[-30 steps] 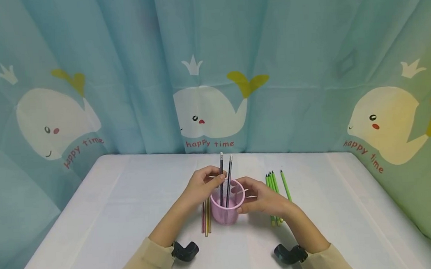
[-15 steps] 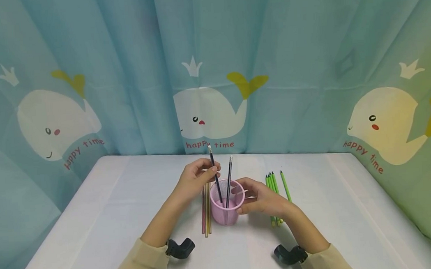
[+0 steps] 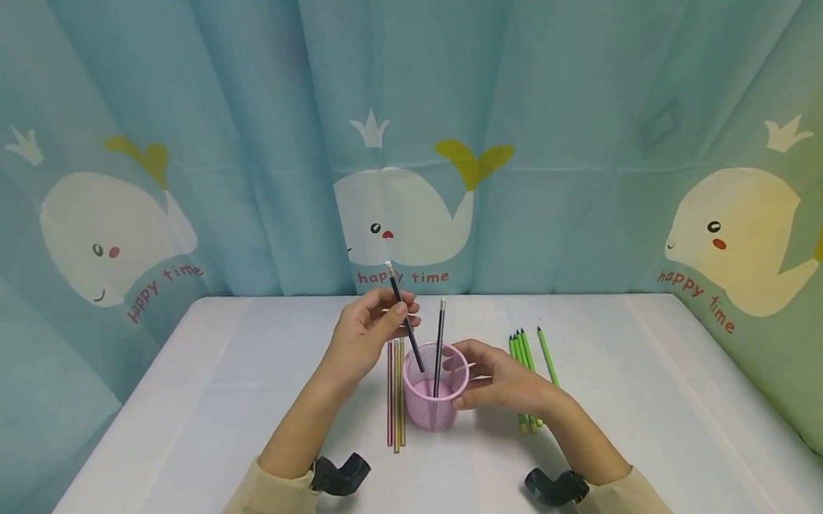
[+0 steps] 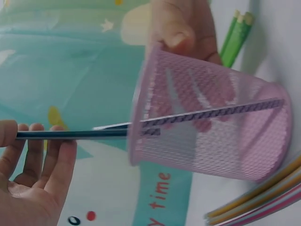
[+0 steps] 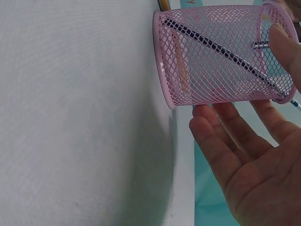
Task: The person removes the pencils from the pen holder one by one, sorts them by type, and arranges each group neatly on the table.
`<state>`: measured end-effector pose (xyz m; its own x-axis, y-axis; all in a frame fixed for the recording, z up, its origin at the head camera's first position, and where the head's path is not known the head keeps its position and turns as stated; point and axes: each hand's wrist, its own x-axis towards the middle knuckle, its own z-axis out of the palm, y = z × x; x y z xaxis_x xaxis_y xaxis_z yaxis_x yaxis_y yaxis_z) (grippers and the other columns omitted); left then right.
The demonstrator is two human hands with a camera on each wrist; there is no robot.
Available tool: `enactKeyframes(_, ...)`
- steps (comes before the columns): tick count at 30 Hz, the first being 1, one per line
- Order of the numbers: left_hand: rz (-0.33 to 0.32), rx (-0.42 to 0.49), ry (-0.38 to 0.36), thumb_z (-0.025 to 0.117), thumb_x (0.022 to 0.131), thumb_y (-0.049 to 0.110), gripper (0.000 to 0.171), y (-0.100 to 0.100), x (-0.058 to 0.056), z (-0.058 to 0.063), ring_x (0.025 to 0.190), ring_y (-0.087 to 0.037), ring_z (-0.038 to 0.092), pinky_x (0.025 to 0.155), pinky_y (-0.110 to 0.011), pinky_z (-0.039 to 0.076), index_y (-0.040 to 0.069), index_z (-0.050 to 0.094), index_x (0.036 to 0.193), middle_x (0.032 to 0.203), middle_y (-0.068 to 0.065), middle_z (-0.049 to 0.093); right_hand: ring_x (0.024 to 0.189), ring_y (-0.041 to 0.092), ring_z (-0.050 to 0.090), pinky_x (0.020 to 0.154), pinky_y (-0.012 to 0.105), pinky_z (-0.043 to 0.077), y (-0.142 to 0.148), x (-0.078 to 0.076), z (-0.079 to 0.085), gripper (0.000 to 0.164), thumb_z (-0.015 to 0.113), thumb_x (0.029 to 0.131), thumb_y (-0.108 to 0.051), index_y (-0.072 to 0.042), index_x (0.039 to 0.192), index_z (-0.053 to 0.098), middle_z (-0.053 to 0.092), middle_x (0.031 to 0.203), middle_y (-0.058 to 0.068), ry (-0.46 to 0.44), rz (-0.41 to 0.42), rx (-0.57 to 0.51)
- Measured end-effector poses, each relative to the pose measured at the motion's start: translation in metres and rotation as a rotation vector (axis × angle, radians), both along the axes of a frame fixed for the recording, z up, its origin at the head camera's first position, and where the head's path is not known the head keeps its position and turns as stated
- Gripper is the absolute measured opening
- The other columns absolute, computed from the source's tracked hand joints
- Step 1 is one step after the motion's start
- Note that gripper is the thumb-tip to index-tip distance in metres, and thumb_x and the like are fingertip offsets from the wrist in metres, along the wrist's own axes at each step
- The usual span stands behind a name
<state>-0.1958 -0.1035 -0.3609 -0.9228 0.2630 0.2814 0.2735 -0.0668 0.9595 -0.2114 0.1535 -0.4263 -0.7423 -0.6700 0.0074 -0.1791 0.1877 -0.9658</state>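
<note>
My left hand (image 3: 360,340) pinches a dark pencil (image 3: 413,342) between thumb and fingers. That pencil leans, white-tipped end up, its lower end just inside the mouth of a pink mesh pencil cup (image 3: 431,414). Inside the cup another dark pencil (image 3: 440,346) stands aslant, its lower end near the bottom, as the left wrist view also shows. My right hand (image 3: 505,379) holds the cup from the right, thumb near the rim and fingers along the mesh wall. In the right wrist view the cup (image 5: 211,56) stands on the white table surface.
Left of the cup lie several red and gold pencils (image 3: 396,403) side by side. Several green pencils (image 3: 522,352) lie grouped to the right, with a single green pencil (image 3: 547,352) slightly apart. Behind the white table (image 3: 194,396) hangs a blue whale-print curtain (image 3: 565,224).
My left hand has moved up and to the left, raising its pencil from deep in the cup until its lower end is near the rim. The right hand and cup have stayed put.
</note>
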Motion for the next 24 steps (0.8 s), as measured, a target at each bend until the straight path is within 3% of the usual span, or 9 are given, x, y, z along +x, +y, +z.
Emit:
enactKeyframes(7, -0.003, 0.019, 0.005, 0.056, 0.102, 0.014, 0.025, -0.008, 0.007, 0.015, 0.108, -0.036, 0.067, 0.092, -0.038, 0.059, -0.003, 0.059, 0.12, 0.113, -0.016, 0.063, 0.122, 0.039, 0.057, 0.102, 0.041, 0.053, 0.0, -0.002, -0.002, 0.066, 0.081, 0.081, -0.009, -0.011, 0.139, 0.05, 0.059, 0.131, 0.016, 0.0, -0.004, 0.006)
enactKeyframes(11, -0.009, 0.028, 0.006, 0.055, 0.103, 0.013, 0.028, -0.012, 0.008, 0.019, 0.109, -0.04, 0.065, 0.092, -0.039, 0.059, -0.005, 0.056, 0.123, 0.117, -0.021, 0.061, 0.122, 0.04, 0.057, 0.103, 0.043, 0.052, 0.0, -0.002, -0.002, 0.066, 0.081, 0.081, -0.009, -0.011, 0.139, 0.05, 0.058, 0.133, 0.019, -0.002, 0.0, -0.001)
enactKeyframes(16, -0.011, 0.038, 0.018, 0.055, 0.103, 0.013, 0.026, -0.016, 0.008, 0.022, 0.106, -0.035, 0.067, 0.091, -0.041, 0.059, -0.005, 0.057, 0.123, 0.119, -0.026, 0.059, 0.122, 0.04, 0.057, 0.103, 0.044, 0.052, 0.0, -0.002, -0.001, 0.066, 0.081, 0.081, -0.01, -0.01, 0.139, 0.05, 0.058, 0.132, 0.02, -0.008, 0.002, -0.009)
enactKeyframes(24, -0.011, 0.034, 0.031, 0.056, 0.103, 0.014, 0.025, -0.026, 0.008, 0.025, 0.101, -0.03, 0.068, 0.088, -0.043, 0.061, -0.005, 0.058, 0.118, 0.119, -0.018, 0.061, 0.121, 0.04, 0.057, 0.103, 0.042, 0.053, 0.0, -0.001, -0.001, 0.066, 0.081, 0.081, -0.011, -0.01, 0.139, 0.05, 0.057, 0.133, 0.023, -0.009, 0.004, 0.002)
